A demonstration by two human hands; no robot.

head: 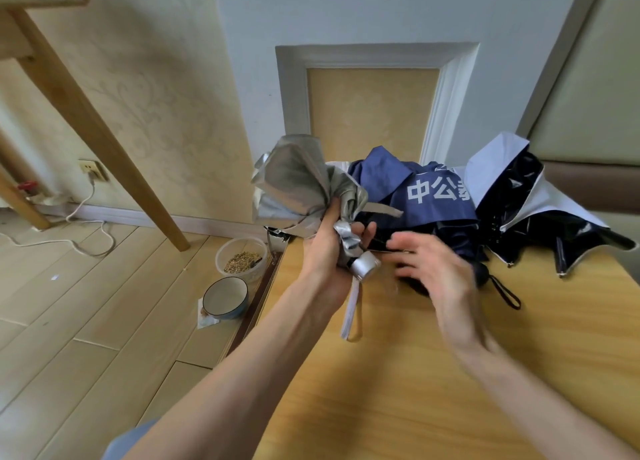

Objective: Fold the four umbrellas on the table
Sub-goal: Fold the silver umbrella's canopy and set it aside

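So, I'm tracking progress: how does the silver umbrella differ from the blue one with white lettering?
The silver umbrella is gripped in the left hand, off the table; the blue umbrella lies on it. The silver umbrella is plain, the blue umbrella carries white characters. Both canopies are loose, unwrapped.

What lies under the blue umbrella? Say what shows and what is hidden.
Black fabric and a black handle with a strap show under the front edge of the blue umbrella, on the table. The umbrella and the right hand cover the rest.
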